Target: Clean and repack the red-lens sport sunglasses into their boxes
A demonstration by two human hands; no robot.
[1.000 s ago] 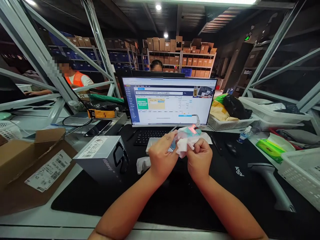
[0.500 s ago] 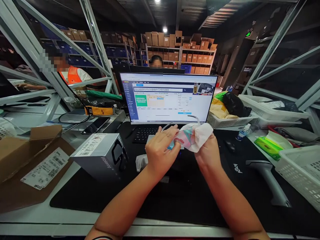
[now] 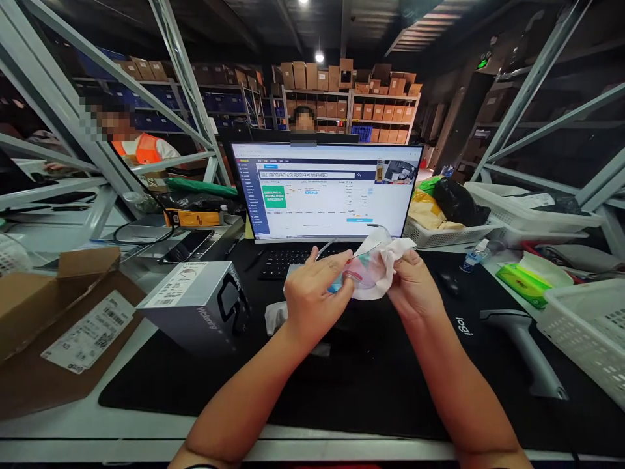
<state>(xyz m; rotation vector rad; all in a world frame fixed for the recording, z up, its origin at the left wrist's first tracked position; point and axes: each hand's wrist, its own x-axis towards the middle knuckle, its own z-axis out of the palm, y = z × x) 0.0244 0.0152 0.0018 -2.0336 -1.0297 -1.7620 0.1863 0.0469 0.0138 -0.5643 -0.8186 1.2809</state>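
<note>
The left hand (image 3: pixel 315 286) is curled, its thumb and fingers closed on a clear plastic packet (image 3: pixel 364 270) with pink and teal showing through it. The right hand (image 3: pixel 413 285) pinches a crumpled white tissue (image 3: pixel 390 267) folded around the far side of the same packet. Both hands hold these up together, above the front edge of a keyboard (image 3: pixel 293 262) and over a black desk mat (image 3: pixel 293 391). The step in hand looks like either wiping the packet or working it free of the tissue, though the pictures do not settle which. Either way, the next move seems to call for a steady two-handed hold, clear of the keyboard.

A small wad of white material (image 3: pixel 276 318) lies on the mat below the left hand. To the left stand a grey product box (image 3: pixel 195 306) and a cardboard box (image 3: pixel 49 306) bearing a barcode label (image 3: pixel 88 340).

Beyond a monitor (image 3: pixel 322 192), a white plastic basket (image 3: pixel 437 233) holds a yellow mailer (image 3: pixel 424 210) and a black plastic bag (image 3: pixel 456 202). Another white basket (image 3: pixel 586 332) sits at the right edge of the desk, its contents hidden, just beside a handheld barcode scanner (image 3: pixel 525 348).
</note>
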